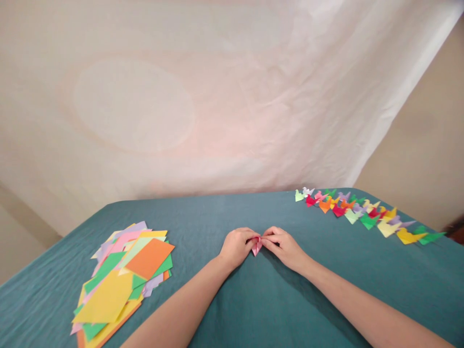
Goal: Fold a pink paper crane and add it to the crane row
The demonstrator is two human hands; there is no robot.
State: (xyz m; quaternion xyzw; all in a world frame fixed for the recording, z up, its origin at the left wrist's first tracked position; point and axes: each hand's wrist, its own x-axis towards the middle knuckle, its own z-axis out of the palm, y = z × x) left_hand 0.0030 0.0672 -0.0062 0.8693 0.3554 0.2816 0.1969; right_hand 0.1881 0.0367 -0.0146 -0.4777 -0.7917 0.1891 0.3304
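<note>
A small folded piece of pink origami paper [256, 247] is held between my two hands, just above or on the table's middle. My left hand [239, 245] pinches its left side with thumb and fingertips. From the other side, my right hand [282, 245] grips it the same way, its fingers bent. The pink paper narrows to a point at its lower end, toward me. Fingertips hide its upper part.
A loose pile of coloured paper sheets [108, 296] spreads over the left of the teal-covered table [203, 212]. Rows of small folded paper birds [351, 216] stand at the back right. Behind the table hangs a pale cloth [232, 106].
</note>
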